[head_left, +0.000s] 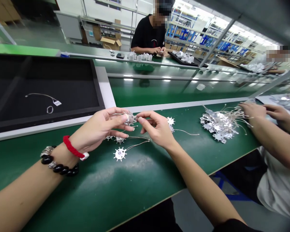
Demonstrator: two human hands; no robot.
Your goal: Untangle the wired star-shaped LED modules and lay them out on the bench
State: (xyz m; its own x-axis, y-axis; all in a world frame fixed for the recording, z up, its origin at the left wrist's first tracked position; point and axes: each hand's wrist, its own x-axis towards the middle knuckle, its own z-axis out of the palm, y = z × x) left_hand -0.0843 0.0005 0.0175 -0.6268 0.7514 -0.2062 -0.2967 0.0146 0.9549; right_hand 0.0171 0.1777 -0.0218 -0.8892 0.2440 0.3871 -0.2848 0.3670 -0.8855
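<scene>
My left hand [99, 129], with a red band and dark beads at the wrist, holds a small silvery spoked piece [130, 119] between thumb and fingers. At that piece's right edge, my right hand [157, 129] has thumb and index finger pinched together; what lies between them is too small to make out. Below the hands, a white spoked disc [120, 154] with two thin wires lies on the green table [135, 190]. More such discs are partly hidden under my left hand, and another [170, 121] lies just behind my right hand.
A large pile of wired discs [218, 124] lies at the right, beside a neighbouring person's hands [253, 111]. At the left is a black tray [14, 80] holding a wired piece [57, 102] and a small loop. Across the line, another person [148, 35] handles small parts.
</scene>
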